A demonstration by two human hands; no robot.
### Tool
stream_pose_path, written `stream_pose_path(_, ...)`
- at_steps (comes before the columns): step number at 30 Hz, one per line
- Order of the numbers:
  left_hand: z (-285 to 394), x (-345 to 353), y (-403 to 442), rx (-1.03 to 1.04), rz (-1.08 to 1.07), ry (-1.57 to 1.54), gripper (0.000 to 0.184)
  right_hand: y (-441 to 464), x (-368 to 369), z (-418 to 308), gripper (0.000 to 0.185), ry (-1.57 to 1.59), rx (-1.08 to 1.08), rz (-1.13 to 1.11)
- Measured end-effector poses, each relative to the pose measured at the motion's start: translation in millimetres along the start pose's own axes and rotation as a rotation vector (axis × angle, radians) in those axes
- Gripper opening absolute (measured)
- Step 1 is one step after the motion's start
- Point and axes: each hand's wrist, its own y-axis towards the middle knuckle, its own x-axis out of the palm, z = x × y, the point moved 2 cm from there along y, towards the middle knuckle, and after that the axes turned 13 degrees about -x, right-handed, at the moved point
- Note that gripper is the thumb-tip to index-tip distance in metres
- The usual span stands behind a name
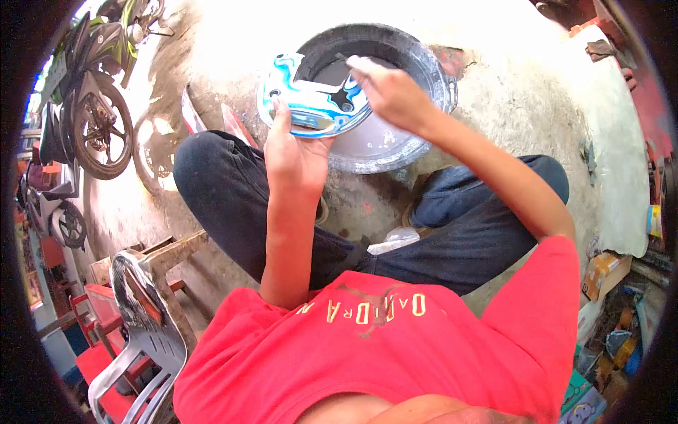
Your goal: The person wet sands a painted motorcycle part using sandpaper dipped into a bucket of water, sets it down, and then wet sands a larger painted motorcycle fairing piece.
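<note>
A glossy blue-and-white panel (311, 109), shaped like a piece of motorcycle fairing, is tilted over a round dark basin (434, 71). My left hand (296, 155) grips its near edge, with the thumb lying on top and the fingers mostly hidden underneath. At the panel's right side, my right hand (395, 95) is closed, its fingertips bunched around something pale and small that I cannot make out. Greyish, cloudy water (367, 138) lies in the basin, partly covered by the panel.
Motorcycles (102, 124) stand at the left. Narrow red-and-white panels (236, 126) lie by my left knee. A grey plastic chair (145, 332) is at lower left. A crumpled white item (394, 240) rests between my legs. To the right sits a cardboard box (606, 274).
</note>
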Motion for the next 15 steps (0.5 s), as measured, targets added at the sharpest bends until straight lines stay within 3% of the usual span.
stream_pose_path(2,1,-5,2,0.019,0.001,0.006,0.041,-7,12,-44,0.036,0.024,-0.410,0.083)
stream_pose_path(3,2,-10,5,0.026,-0.039,0.035,0.041,-14,14,-64,0.035,-0.013,-0.505,0.116)
stream_pose_path(6,2,-10,4,0.005,-0.049,-0.016,0.041,-5,8,-36,0.035,-0.021,-0.423,0.078)
stream_pose_path(7,2,-4,0,0.001,-0.044,-0.002,0.040,0,3,-9,0.035,-0.009,-0.300,0.081)
stream_pose_path(8,1,-5,-1,-0.002,-0.045,-0.001,0.040,4,-8,2,0.035,-0.076,-0.011,-0.034)
stream_pose_path(10,0,-8,3,-0.007,-0.053,-0.002,0.040,0,-2,-6,0.036,-0.063,-0.106,0.099)
stream_pose_path(12,2,-13,8,0.011,-0.065,0.014,0.040,-9,10,-50,0.037,-0.041,-0.453,0.110)
stream_pose_path(13,3,-16,9,0.016,-0.071,0.027,0.040,-13,11,-72,0.038,-0.021,-0.492,0.077)
stream_pose_path(15,4,-15,6,-0.005,-0.080,-0.028,0.039,-9,9,-51,0.037,-0.026,-0.411,0.075)
